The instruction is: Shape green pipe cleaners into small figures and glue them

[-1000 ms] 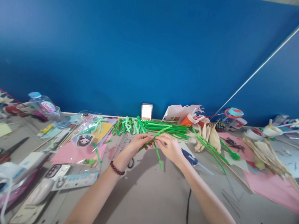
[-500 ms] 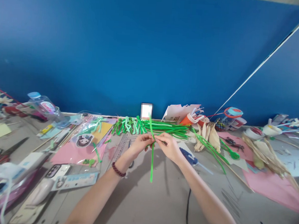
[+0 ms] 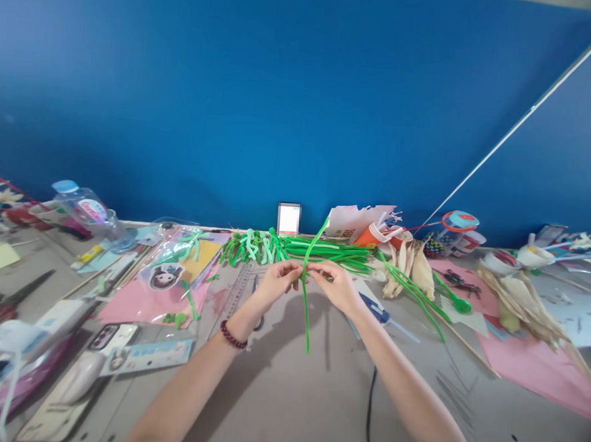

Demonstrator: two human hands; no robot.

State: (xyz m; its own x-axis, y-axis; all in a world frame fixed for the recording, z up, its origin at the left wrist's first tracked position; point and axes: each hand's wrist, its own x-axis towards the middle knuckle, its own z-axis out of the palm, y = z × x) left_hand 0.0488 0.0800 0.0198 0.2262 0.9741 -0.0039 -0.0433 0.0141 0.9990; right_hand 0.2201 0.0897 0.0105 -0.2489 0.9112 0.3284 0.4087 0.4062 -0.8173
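Note:
Between my fingertips runs a long bright green pipe cleaner (image 3: 306, 315), one end rising to the upper right and the other hanging toward me. My left hand (image 3: 279, 283) pinches it from the left, with a dark red bead bracelet on the wrist. From the right my right hand (image 3: 334, 285) pinches the same spot, fingers closed. Just beyond both hands lies a bundle of green pipe cleaners (image 3: 334, 251). To its left are several twisted green pieces (image 3: 254, 246) in darker and paler shades. Where the fingertips meet, details are hidden.
A blue glue gun (image 3: 374, 308) lies beside my right forearm, its cable running toward me. Left are a ruler (image 3: 238, 291), a clear plastic bag (image 3: 172, 267), a phone (image 3: 113, 336) and large scissors (image 3: 15, 297). Dried husks (image 3: 422, 275) and an orange cup (image 3: 367, 235) stand right.
The pipe cleaner has tilted: its upper end has swung right and its lower end slightly right, and it now curves. Both hands stay nearly in place, still pinching it.

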